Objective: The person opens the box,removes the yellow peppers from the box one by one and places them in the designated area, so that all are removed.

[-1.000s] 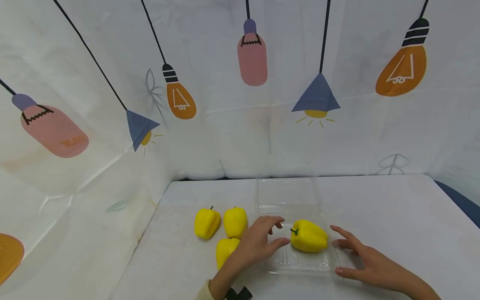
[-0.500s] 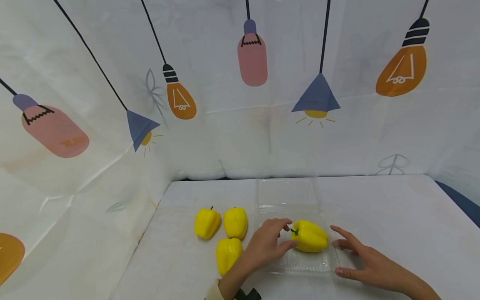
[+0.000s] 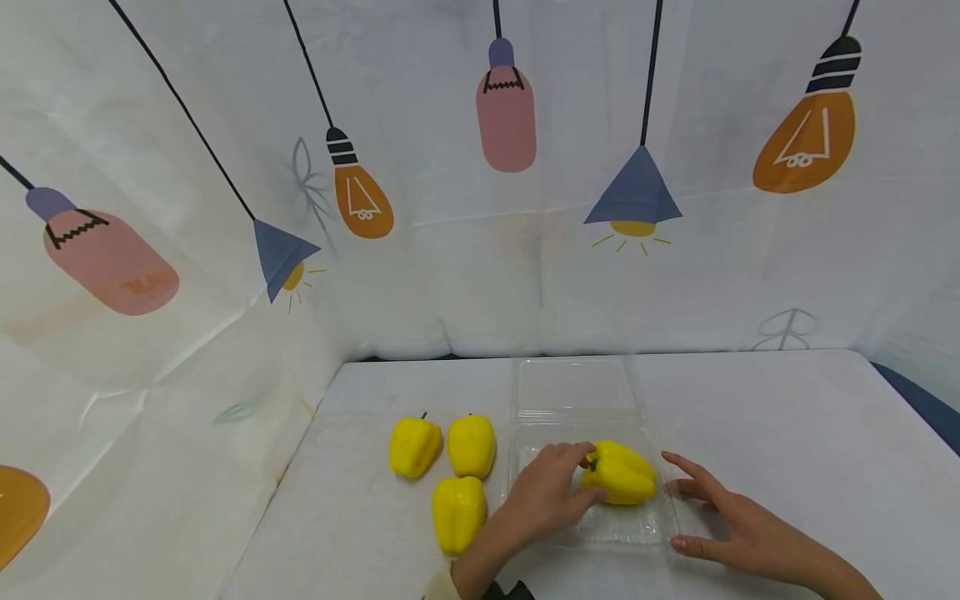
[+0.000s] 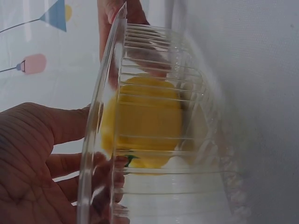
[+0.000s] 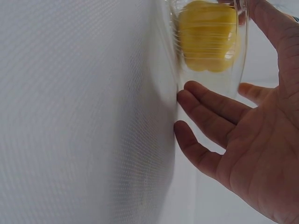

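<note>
A yellow bell pepper (image 3: 621, 475) with a green stem lies on its side in a clear plastic clamshell box (image 3: 633, 527), whose lid is folded back toward the far edge. My left hand (image 3: 551, 492) reaches over the box's left rim, thumb and fingers spread around the pepper's stem end and right at its skin. Through the ribbed wall, the pepper (image 4: 149, 123) shows beyond those fingers in the left wrist view. Beside the box's right wall, my right hand (image 3: 738, 529) rests with fingers extended, its lower fingertips on the white tabletop in the right wrist view.
Left of the box sit three more yellow peppers: one at the far left (image 3: 415, 447), one to its right (image 3: 471, 446) and one nearer me (image 3: 458, 514). White cloth printed with hanging lamps (image 3: 465, 283) rises behind the white table (image 3: 787, 433) and along its left side.
My left hand has moved right, bringing its thumb and fingers up to the pepper's stem end and uncovering the nearest loose pepper. My right hand and the boxed pepper stay in place.
</note>
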Motion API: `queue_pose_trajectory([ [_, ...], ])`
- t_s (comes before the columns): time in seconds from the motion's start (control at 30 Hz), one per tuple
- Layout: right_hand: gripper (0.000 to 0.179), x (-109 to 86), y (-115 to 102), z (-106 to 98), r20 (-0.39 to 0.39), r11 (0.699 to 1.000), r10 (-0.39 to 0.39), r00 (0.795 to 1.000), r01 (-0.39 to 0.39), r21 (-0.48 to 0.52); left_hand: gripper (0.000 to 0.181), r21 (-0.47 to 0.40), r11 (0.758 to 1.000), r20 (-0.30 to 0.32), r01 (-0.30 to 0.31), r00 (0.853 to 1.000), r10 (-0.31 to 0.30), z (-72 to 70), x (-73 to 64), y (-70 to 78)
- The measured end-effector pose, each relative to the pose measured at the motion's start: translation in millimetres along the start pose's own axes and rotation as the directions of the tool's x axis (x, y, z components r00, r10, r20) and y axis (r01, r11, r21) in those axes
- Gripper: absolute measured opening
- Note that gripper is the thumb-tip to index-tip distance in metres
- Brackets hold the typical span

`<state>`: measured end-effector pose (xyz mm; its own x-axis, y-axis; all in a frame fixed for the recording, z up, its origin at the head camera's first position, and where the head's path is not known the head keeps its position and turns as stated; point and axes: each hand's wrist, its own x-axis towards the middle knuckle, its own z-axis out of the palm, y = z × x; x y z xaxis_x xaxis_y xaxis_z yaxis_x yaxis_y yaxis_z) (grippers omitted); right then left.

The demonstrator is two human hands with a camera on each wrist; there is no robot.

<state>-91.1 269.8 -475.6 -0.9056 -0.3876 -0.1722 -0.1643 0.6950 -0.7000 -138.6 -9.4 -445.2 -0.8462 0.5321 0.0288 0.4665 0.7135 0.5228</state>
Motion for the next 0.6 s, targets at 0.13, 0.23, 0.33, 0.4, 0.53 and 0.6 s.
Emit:
queue_pose_trajectory([
  [0.13, 0.089, -0.5, 0.6, 0.1, 0.003, 1.0, -0.005, 1.0, 0.005, 0.004, 0.052, 0.025, 0.999, -0.015, -0.026, 1.0, 0.026, 2.8, 0.2, 1.1],
  [0.23, 0.089, -1.2, 0.2, -0.2, -0.004, 1.0, -0.017, 1.0, 0.017, 0.003, 0.053, 0.038, 0.998, -0.028, -0.044, 0.999, 0.046, 3.9, 0.7, 1.3],
  [0.33, 0.089, -2.1, -0.4, -0.4, -0.01, 1.0, -0.027, 1.0, 0.027, 0.002, 0.053, 0.038, 0.998, -0.029, -0.045, 0.999, 0.046, 4.9, 2.2, 1.4],
  [0.4, 0.089, -2.5, -0.6, -0.4, -0.013, 0.999, -0.032, 0.999, 0.032, 0.005, 0.052, 0.036, 0.999, -0.028, -0.041, 0.999, 0.042, 5.2, 3.1, 1.8],
  [0.53, 0.089, -2.9, -0.7, -0.6, -0.017, 0.999, -0.037, 0.999, 0.037, -0.002, 0.053, 0.047, 0.998, -0.029, -0.029, 0.999, 0.03, 5.7, 5.0, 4.1],
  [0.6, 0.089, -2.8, -0.9, -0.7, -0.016, 0.999, -0.036, 0.999, 0.036, 0.0, 0.053, 0.054, 0.998, -0.03, -0.022, 0.999, 0.024, 5.9, 5.6, 5.2],
])
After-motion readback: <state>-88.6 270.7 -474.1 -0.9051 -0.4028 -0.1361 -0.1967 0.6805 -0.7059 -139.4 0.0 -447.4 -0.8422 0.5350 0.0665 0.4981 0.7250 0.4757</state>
